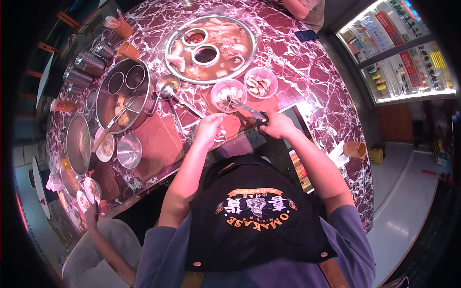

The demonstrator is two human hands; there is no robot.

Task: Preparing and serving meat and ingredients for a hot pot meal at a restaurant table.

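Observation:
My right hand grips a pair of scissors by its black handles. The blades point up and left over the rim of a pink-lit round bowl that holds pale cut pieces of food. My left hand is closed in a pinch just below that bowl, near the blade tips. A thin strand shows at its fingertips, too small to name. A second bowl with pale and dark pieces stands close by on the right.
A large round metal pan of broth and meat stands beyond the bowls. To the left are a deep pot, a ladle, a metal bowl and steel cups. Another person's hand reaches toward small bowls at lower left.

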